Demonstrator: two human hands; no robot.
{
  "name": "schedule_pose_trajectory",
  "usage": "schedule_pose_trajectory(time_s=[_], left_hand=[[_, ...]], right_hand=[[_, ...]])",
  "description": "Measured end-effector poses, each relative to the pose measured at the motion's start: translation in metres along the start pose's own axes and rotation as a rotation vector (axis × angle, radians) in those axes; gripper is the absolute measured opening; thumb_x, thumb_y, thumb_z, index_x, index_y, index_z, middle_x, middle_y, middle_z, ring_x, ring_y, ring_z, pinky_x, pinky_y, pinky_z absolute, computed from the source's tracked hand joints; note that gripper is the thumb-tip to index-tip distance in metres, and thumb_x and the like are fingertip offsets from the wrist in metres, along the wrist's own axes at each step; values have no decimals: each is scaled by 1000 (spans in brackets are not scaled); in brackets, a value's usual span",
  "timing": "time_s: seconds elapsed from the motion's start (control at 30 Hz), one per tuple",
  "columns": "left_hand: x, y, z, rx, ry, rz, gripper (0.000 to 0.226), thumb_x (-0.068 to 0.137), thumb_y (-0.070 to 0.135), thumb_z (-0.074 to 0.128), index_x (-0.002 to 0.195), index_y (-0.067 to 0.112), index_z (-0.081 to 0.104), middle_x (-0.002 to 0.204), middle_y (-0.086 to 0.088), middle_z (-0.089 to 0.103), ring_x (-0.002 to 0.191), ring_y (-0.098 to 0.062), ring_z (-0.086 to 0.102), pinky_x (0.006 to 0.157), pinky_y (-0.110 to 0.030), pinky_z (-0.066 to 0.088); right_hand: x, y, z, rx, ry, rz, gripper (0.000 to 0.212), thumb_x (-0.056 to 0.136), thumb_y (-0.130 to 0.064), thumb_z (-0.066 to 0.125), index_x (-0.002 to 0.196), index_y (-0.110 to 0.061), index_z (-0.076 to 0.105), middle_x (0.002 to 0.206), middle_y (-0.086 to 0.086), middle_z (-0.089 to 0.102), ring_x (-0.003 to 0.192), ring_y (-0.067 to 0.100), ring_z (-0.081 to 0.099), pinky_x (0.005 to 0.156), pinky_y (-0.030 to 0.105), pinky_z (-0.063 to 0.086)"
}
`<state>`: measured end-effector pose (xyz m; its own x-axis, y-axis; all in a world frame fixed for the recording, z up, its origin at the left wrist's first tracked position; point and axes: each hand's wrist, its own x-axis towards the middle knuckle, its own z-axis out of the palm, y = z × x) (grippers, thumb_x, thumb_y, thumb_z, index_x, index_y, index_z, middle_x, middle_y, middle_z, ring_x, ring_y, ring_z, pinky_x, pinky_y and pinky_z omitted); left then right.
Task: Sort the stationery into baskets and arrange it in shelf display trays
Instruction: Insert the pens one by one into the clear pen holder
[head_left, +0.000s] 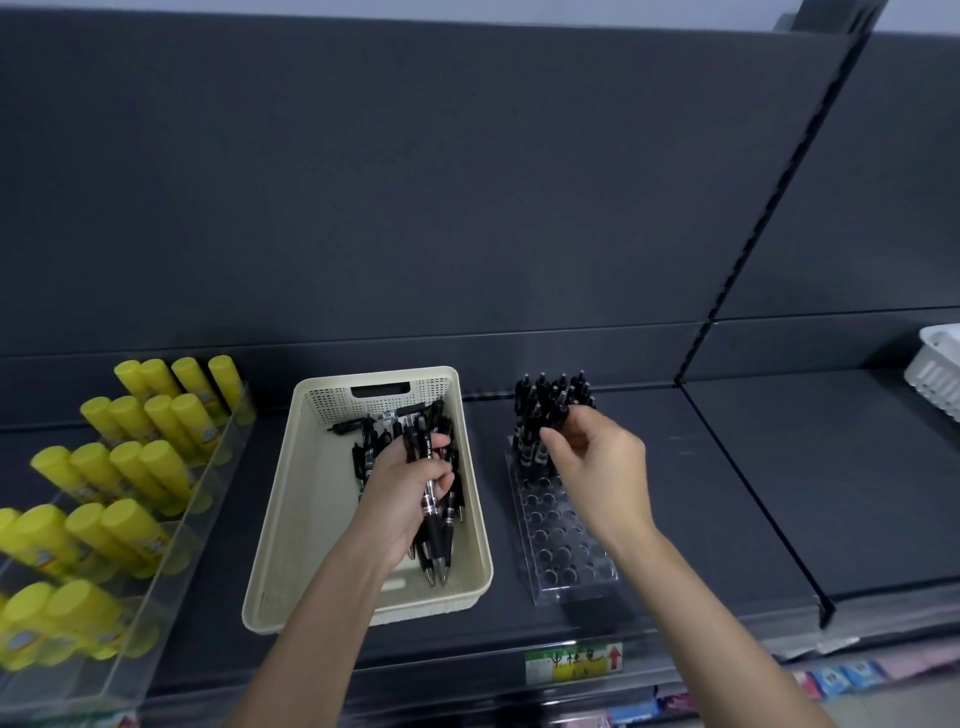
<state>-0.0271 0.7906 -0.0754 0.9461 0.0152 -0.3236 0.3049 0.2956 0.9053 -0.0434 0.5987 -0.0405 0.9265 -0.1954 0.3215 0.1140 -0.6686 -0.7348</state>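
Over the one cream basket (291, 519), the left hand (400, 499) gripped a pen bundle (434, 525), too bunched to count. Right of the basket, the right hand (597, 462) pinched one pen (557, 415) above one clear tray (566, 561).

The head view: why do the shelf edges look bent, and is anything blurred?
Head view: the wide-angle lens tilts the shelf upright and stretches the corners; the yellow glue sticks at the left edge look soft; the clear pen tray shows faint glare.

basket (291, 519): cream, fine perforated grid | pens (436, 540) in my left hand (410, 488): black, silver tips | glue sticks (135, 467), left: yellow | tray (561, 551), right: clear, rows of round holes | shelf (753, 493): dark grey
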Motion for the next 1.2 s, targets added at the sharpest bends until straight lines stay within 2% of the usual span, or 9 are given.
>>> schedule_pose_trajectory(time_s=[0.07, 0.23, 0.37, 0.53, 0.67, 0.83, 1.0, 1.1, 1.2], left_hand=[[-1, -1, -1, -12, -28, 21, 27, 87, -9, 56, 107, 7, 67, 101, -7, 67, 85, -14, 63, 69, -22, 53], [-4, 1, 0, -12, -46, 55, 15, 91, 1, 60, 98, 10, 70, 87, -4, 73, 80, -16, 70, 68, -25, 56], [-7, 2, 3, -35, -41, 71, 9, 95, 9, 56, 98, 8, 65, 87, -7, 74, 80, -22, 73, 64, -26, 56], [-10, 2, 4, 50, -55, 92, 9, 95, 20, 58, 94, 22, 67, 82, -3, 72, 73, -17, 70, 63, -25, 55], [-10, 3, 5, 124, -97, 121, 23, 92, 11, 59, 84, 28, 73, 82, 1, 69, 72, -12, 66, 63, -24, 53], [-14, 8, 6, 206, -178, 192, 18, 77, 11, 66, 91, 20, 72, 97, -19, 70, 89, -25, 68, 86, -38, 56], [-15, 14, 15, 184, -216, 243, 27, 88, -4, 59, 100, 18, 68, 92, -8, 74, 89, -24, 72, 73, -25, 56], [-19, 21, 28, 210, -307, 281, 25, 88, -7, 58, 104, 12, 65, 91, -8, 75, 85, -25, 73, 71, -23, 56], [-21, 23, 38, 251, -364, 310, 25, 87, -8, 59, 107, 6, 63, 90, -12, 74, 81, -23, 72, 70, -24, 56]], right_hand=[[-2, 2, 4, -32, -33, 5, 28, 87, -15, 66, 67, -2, 51, 64, 9, 60, 62, 24, 56, 58, 29, 45], [-6, 4, 12, -119, -96, -11, 33, 87, -13, 65, 64, -6, 44, 62, 8, 52, 56, 18, 42, 53, 29, 38], [-5, 3, 11, -161, -102, -29, 32, 87, -13, 65, 64, -5, 45, 61, 7, 51, 55, 19, 43, 52, 32, 40], [-5, 4, 9, -182, -123, -28, 28, 89, -15, 63, 68, -1, 50, 63, 7, 53, 58, 23, 50, 54, 34, 43], [-5, 4, 9, -190, -132, -71, 26, 90, -15, 62, 70, -1, 53, 64, 8, 55, 60, 26, 54, 54, 37, 45], [-3, 5, 4, -135, -151, -10, 24, 86, -23, 68, 78, -3, 59, 70, 6, 63, 66, 24, 59, 60, 35, 51], [-6, -4, -12, 57, -64, 76, 15, 79, -28, 74, 76, -16, 65, 66, -7, 64, 63, 5, 59, 60, 18, 49], [-5, -21, -15, 290, -171, 137, 7, 78, -23, 75, 76, -21, 69, 68, -4, 67, 64, 8, 62, 67, 29, 56], [-3, -29, -18, 418, -192, 124, 17, 81, -13, 73, 67, -8, 64, 65, 8, 66, 67, 29, 64, 70, 48, 56]])
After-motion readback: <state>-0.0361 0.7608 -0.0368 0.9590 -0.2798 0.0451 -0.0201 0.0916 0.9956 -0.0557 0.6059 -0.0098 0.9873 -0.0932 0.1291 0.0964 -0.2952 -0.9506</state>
